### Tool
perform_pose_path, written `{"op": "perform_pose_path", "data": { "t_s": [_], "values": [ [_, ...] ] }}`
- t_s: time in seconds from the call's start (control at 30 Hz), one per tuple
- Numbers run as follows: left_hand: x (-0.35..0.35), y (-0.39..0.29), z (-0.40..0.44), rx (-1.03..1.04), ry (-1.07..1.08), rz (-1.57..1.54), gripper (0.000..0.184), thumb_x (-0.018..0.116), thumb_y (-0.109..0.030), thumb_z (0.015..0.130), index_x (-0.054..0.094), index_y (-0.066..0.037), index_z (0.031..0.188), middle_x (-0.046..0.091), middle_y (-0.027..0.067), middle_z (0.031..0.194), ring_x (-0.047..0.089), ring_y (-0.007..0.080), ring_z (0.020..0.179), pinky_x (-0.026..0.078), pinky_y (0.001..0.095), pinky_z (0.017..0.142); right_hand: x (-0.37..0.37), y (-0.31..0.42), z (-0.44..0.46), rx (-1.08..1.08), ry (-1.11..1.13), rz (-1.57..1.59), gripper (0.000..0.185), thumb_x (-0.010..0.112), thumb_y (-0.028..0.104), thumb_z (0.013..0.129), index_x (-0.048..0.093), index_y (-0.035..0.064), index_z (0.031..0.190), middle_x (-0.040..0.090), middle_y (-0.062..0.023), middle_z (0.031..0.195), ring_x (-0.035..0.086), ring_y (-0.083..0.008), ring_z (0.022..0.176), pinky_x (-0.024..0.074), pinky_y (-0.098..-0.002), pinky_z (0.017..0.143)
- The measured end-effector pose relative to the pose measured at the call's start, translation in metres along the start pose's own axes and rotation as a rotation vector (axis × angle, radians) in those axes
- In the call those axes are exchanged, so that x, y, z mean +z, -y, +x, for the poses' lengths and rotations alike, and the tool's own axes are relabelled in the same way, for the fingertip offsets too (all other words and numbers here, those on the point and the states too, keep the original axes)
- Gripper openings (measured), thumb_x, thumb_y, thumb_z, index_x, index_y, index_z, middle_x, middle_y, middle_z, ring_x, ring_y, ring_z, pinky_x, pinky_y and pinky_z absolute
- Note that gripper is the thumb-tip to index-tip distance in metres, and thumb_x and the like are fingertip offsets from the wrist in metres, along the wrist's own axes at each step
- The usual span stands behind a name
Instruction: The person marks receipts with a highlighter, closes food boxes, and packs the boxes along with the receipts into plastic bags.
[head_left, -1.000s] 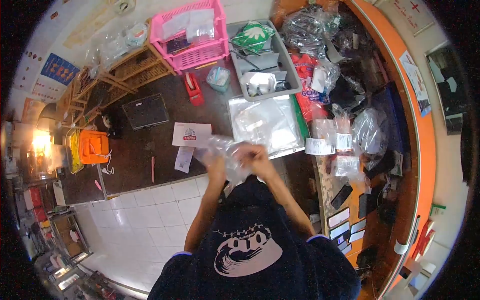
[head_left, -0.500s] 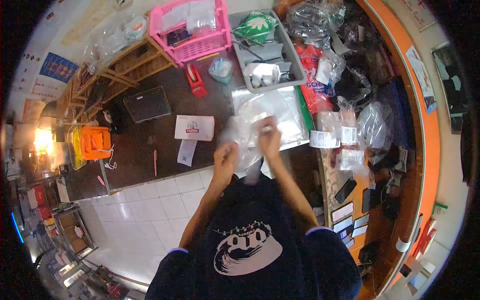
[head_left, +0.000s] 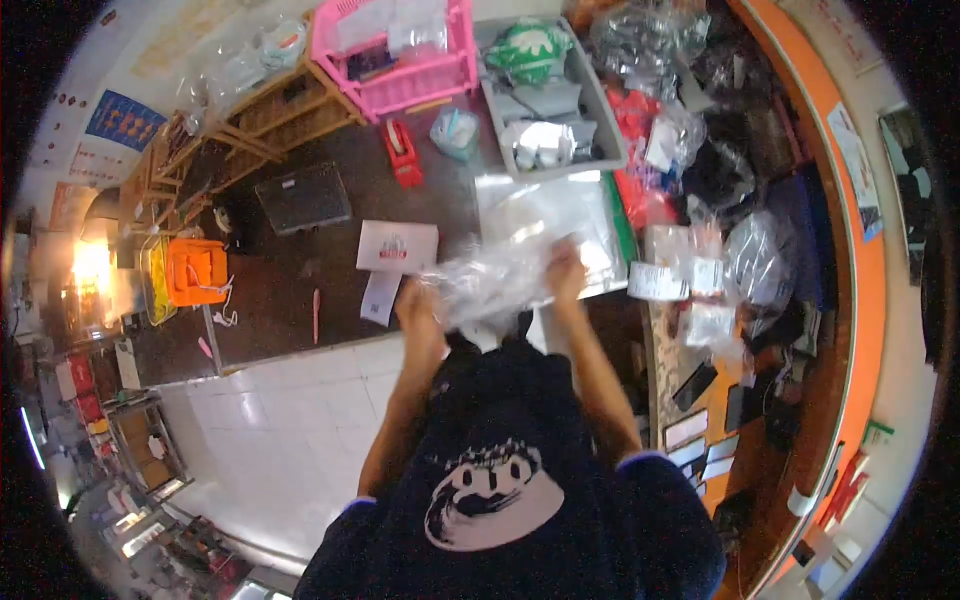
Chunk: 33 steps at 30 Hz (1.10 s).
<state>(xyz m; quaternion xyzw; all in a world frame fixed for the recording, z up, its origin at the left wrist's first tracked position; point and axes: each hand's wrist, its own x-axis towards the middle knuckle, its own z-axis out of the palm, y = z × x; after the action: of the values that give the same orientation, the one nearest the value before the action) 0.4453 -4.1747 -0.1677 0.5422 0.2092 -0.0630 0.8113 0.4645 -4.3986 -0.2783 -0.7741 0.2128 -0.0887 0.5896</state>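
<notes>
A clear plastic bag [head_left: 490, 285] is stretched between my two hands, blurred by motion. My left hand [head_left: 420, 308] grips its left end, with the fingers closed. At the other end my right hand [head_left: 566, 268] is closed on the bag too. Behind it lies a stack of clear plastic sleeves [head_left: 590, 215] on the dark table. Left of my left hand is a white box [head_left: 398, 245] with a red print, and a paper slip [head_left: 380, 297] pokes out below it.
A grey tray [head_left: 612, 150] and a pink basket [head_left: 395, 100] stand at the back. Near them are a red tape dispenser [head_left: 402, 155] and a small tub [head_left: 455, 135]. Wrapped parcels [head_left: 660, 280] crowd the right side. A pink pen [head_left: 316, 315] lies near the front edge.
My hands have moved apart, the left one leftward and the right one rightward. The bag between them is now spread wider. The whole view has shifted slightly.
</notes>
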Motion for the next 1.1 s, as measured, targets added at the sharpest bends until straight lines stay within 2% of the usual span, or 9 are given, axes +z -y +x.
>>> {"op": "perform_pose_path", "data": {
  "t_s": [0.07, 0.17, 0.3, 0.43, 0.6, 0.7, 0.87, 1.0, 1.1],
  "values": [
    [-0.024, 0.032, 0.035, 0.111, -0.009, -0.063, 0.018, 0.054, -0.018, 0.102, 0.059, -0.002, 0.105, 0.058, 0.0022, 0.095, 0.055, 0.0116, 0.083, 0.048, 0.0283, 0.079, -0.013, 0.026, 0.008, 0.023, -0.012, -0.067, 0.013, 0.058, -0.008, 0.082, 0.058, 0.0013, 0.091, 0.063, -0.0160, 0.086, 0.064, -0.0234, 0.082, 0.0528, -0.0397, 0.074],
    [-0.024, 0.066, 0.040, 0.028, 0.016, 0.151, 0.018, 0.058, -0.025, 0.100, 0.060, -0.007, 0.101, 0.062, 0.0011, 0.097, 0.058, 0.0129, 0.083, 0.049, 0.0303, 0.067, 0.013, 0.083, -0.055, -0.654, 0.214, -0.090, 0.024, 0.061, -0.009, 0.076, 0.060, 0.0019, 0.097, 0.062, -0.0189, 0.090, 0.064, -0.0288, 0.084, 0.0525, -0.0414, 0.076],
    [-0.052, -0.022, 0.039, 0.210, 0.038, 0.276, 0.006, 0.065, -0.008, 0.094, 0.063, -0.003, 0.096, 0.062, -0.0004, 0.087, 0.056, 0.0104, 0.082, 0.046, 0.0271, 0.075, -0.051, 0.004, 0.033, -0.017, -0.030, -0.345, 0.030, 0.076, 0.002, 0.076, 0.060, 0.0027, 0.102, 0.062, -0.0183, 0.096, 0.063, -0.0251, 0.086, 0.0514, -0.0401, 0.070],
    [-0.035, 0.001, 0.055, 0.366, 0.027, 0.484, 0.018, 0.072, -0.003, 0.082, 0.064, -0.006, 0.097, 0.061, 0.0016, 0.081, 0.057, 0.0100, 0.081, 0.046, 0.0271, 0.073, -0.044, 0.066, 0.008, -0.324, 0.074, -0.651, 0.073, 0.089, 0.013, 0.067, 0.048, 0.0057, 0.128, 0.060, -0.0193, 0.116, 0.061, -0.0359, 0.100, 0.0477, -0.0433, 0.092],
    [-0.008, -0.038, 0.006, 0.617, 0.129, 0.930, 0.031, 0.072, -0.001, 0.075, 0.066, -0.011, 0.104, 0.063, 0.0077, 0.089, 0.063, 0.0198, 0.084, 0.049, 0.0316, 0.072, -0.002, 0.158, -0.034, -0.680, 0.463, -0.528, 0.059, 0.072, -0.004, 0.068, 0.060, 0.0078, 0.125, 0.066, -0.0161, 0.109, 0.061, -0.0364, 0.105, 0.0450, -0.0425, 0.100],
    [-0.079, -0.050, 0.015, 0.864, -0.232, 1.358, 0.039, 0.072, 0.000, 0.071, 0.066, -0.010, 0.108, 0.064, 0.0113, 0.106, 0.065, 0.0299, 0.091, 0.052, 0.0399, 0.072, -0.005, 0.160, -0.024, -0.579, 0.353, -0.315, 0.027, 0.068, -0.002, 0.072, 0.067, 0.0029, 0.099, 0.066, -0.0167, 0.084, 0.066, -0.0372, 0.077, 0.0544, -0.0434, 0.070],
    [-0.187, -0.040, -0.047, 0.335, -0.318, 1.123, 0.022, 0.078, -0.006, 0.075, 0.067, -0.002, 0.093, 0.069, 0.0125, 0.083, 0.067, 0.0269, 0.074, 0.053, 0.0346, 0.070, 0.047, 0.141, -0.032, -0.620, 0.424, -0.407, 0.028, 0.069, 0.002, 0.073, 0.066, 0.0034, 0.101, 0.065, -0.0179, 0.084, 0.065, -0.0381, 0.076, 0.0537, -0.0433, 0.069],
    [-0.234, -0.063, -0.133, 0.188, -0.524, 1.057, 0.017, 0.074, -0.008, 0.082, 0.060, -0.001, 0.088, 0.063, 0.0055, 0.076, 0.059, 0.0130, 0.072, 0.050, 0.0304, 0.065, 0.109, 0.113, 0.012, -0.186, 1.270, -0.045, 0.051, 0.083, 0.024, 0.076, 0.062, 0.0028, 0.118, 0.068, -0.0168, 0.105, 0.067, -0.0327, 0.100, 0.0526, -0.0389, 0.087],
    [-0.270, -0.063, -0.178, -0.066, -0.689, 0.637, 0.024, 0.069, -0.006, 0.089, 0.050, -0.003, 0.104, 0.067, 0.0128, 0.085, 0.064, 0.0168, 0.070, 0.050, 0.0290, 0.055, 0.203, 0.092, 0.023, -0.464, 0.762, -0.529, 0.114, 0.093, 0.047, 0.057, 0.035, 0.0101, 0.148, 0.051, -0.0222, 0.138, 0.050, -0.0418, 0.126, 0.0437, -0.0531, 0.103]
  ]
}}
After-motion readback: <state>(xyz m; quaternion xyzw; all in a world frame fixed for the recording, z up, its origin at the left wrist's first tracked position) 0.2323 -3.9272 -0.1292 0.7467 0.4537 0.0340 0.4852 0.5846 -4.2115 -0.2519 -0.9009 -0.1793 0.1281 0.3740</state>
